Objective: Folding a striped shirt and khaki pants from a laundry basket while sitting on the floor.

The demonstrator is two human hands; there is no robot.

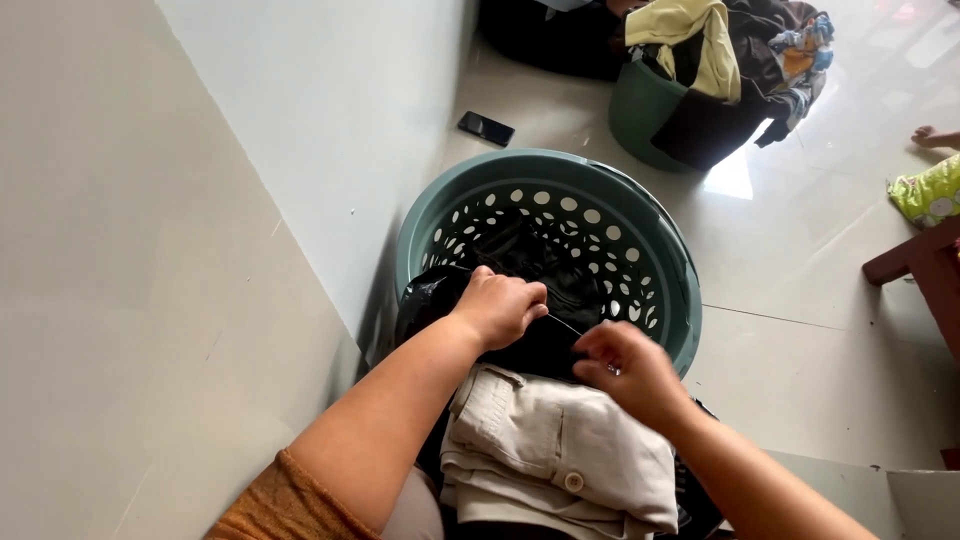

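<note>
Right at the near rim of the round green perforated laundry basket [668,262], a black garment [545,345] lies crumpled and shiny, spilling over folded beige trousers [560,445] with a button. Both hands pinch it: the left hand [500,305] is fisted on the cloth, the right hand [625,365] closed on its edge, a taut fold stretched between them. Beyond, a black phone [486,128] lies by the wall, near a second green basket [650,110] heaped with clothes.
</note>
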